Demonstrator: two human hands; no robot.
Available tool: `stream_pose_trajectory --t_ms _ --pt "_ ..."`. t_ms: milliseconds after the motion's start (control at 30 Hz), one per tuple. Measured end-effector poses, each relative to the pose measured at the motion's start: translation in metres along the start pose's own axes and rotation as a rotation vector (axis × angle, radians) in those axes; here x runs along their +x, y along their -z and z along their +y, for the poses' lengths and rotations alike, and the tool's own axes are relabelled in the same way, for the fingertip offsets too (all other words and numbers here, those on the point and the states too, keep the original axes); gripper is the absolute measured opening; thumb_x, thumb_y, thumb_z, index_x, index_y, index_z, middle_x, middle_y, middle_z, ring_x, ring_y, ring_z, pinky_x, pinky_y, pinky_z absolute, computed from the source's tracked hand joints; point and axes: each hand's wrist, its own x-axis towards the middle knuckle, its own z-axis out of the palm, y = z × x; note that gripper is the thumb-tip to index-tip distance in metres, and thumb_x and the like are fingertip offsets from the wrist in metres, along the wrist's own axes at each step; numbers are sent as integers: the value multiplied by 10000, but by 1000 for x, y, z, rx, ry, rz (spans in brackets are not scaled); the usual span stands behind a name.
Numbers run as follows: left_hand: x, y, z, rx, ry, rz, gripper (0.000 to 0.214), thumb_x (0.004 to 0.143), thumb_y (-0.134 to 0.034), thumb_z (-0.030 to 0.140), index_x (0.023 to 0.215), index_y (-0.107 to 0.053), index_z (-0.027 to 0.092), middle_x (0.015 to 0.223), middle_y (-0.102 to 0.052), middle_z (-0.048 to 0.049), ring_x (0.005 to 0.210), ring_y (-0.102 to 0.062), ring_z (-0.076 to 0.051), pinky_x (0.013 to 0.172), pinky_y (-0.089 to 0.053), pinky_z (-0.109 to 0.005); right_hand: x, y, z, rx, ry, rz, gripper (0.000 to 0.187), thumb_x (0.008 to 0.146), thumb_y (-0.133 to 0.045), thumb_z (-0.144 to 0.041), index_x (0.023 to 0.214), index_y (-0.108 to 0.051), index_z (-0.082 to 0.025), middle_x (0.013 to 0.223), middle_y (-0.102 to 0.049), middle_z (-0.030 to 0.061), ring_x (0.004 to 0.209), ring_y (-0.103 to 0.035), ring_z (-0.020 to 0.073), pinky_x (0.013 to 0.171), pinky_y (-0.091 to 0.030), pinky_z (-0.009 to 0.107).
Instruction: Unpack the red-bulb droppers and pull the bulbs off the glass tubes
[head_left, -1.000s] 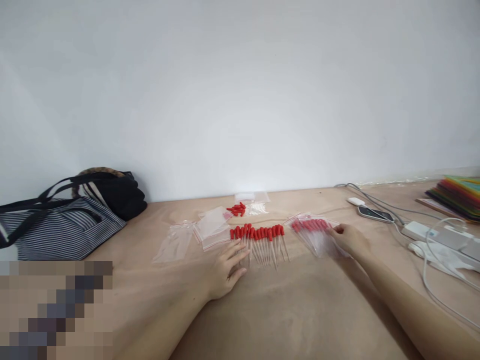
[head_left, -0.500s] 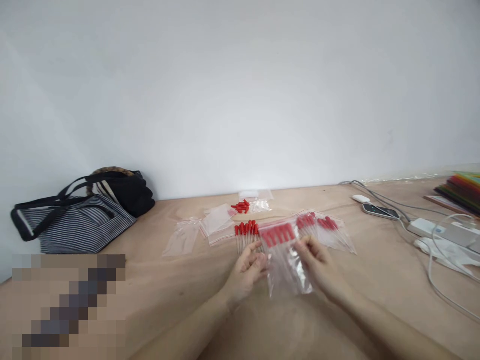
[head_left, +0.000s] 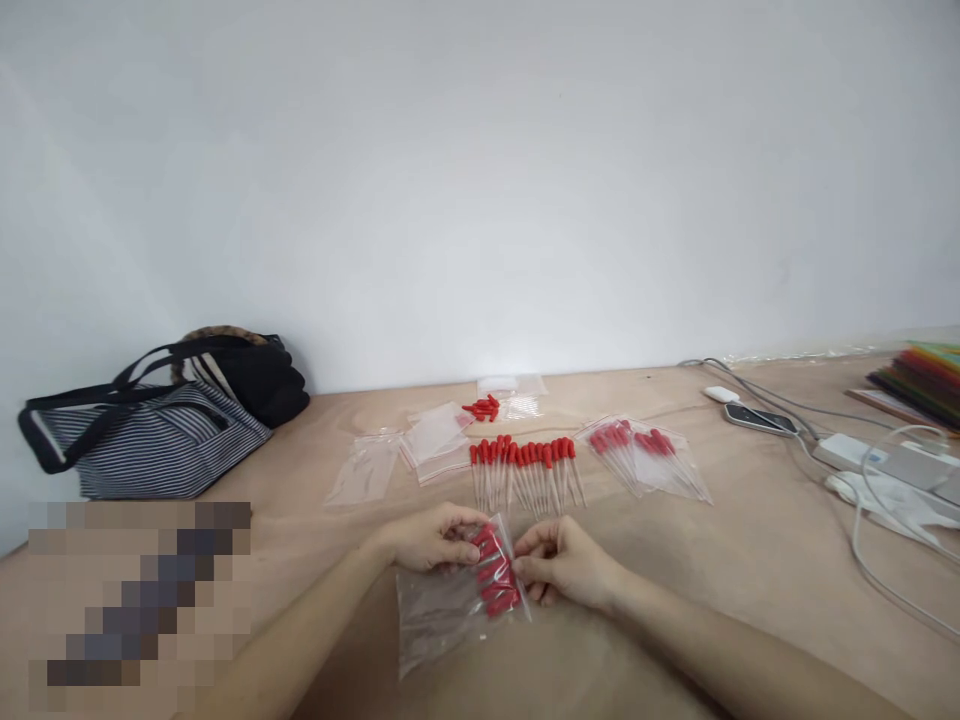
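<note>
Both hands hold a small clear zip bag of red-capped droppers (head_left: 457, 600) close in front of me, just above the tan table (head_left: 675, 590). My left hand (head_left: 431, 538) pinches the bag's top edge from the left. My right hand (head_left: 562, 563) pinches the same end from the right, beside the red caps. Behind the hands a row of loose red-capped droppers (head_left: 525, 472) lies on the table. Two more filled bags (head_left: 649, 458) lie to the right of that row.
Empty clear zip bags (head_left: 405, 455) and a small pile of loose red caps (head_left: 481, 408) lie further back. A striped bag (head_left: 150, 435) sits at the left by the wall. A phone (head_left: 759, 420), cables, a white adapter (head_left: 847, 452) and stacked coloured sheets (head_left: 919, 375) fill the right side.
My right hand took a filled bag from the pile at the right and brought it toward me. Both hands now grip it, turned sideways and lower, nearer my body.
</note>
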Motion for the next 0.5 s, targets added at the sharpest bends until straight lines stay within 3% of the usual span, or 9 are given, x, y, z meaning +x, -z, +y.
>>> stream_pose_trajectory --t_ms 167,267,367,433,500 --pt "0 -1 0 172 -94 28 384 746 -549 462 1012 -592 188 701 -563 12 566 -479 -102 521 -392 -179 2 -8 0 -183 -10 -24 275 561 -689 -386 584 -556 -147 413 -495 -59 349 -458 60 328 -339 156" --pt "-5 -9 4 407 -165 178 341 764 -549 369 1063 -575 207 815 -590 -6 720 -532 -150 654 -437 -235 0 -9 2 -246 23 -34 281 654 -593 -383 503 -507 -162 354 -441 -64 307 -424 56 312 -311 153" --pt "-6 -20 11 712 -280 351 363 785 -504 226 1148 -514 241 1069 -538 -53 960 -495 -196 832 -402 -317 -3 -11 7 -237 57 2 276 663 -564 -370 494 -479 -170 355 -424 -66 296 -404 58 307 -287 158" --pt "-2 -26 16 907 -394 342 357 794 -455 151 1132 -524 244 1186 -486 -64 1077 -427 -214 915 -340 -351 -4 -13 10 -239 104 29 257 657 -562 -347 494 -476 -168 379 -430 -63 303 -386 51 313 -271 161" --pt "5 -29 21 1046 -479 263 318 796 -431 113 1056 -563 240 1177 -513 -47 1094 -412 -212 944 -304 -355 -7 -15 12 -265 153 59 236 657 -558 -320 495 -486 -165 391 -425 -62 316 -368 46 330 -262 164"
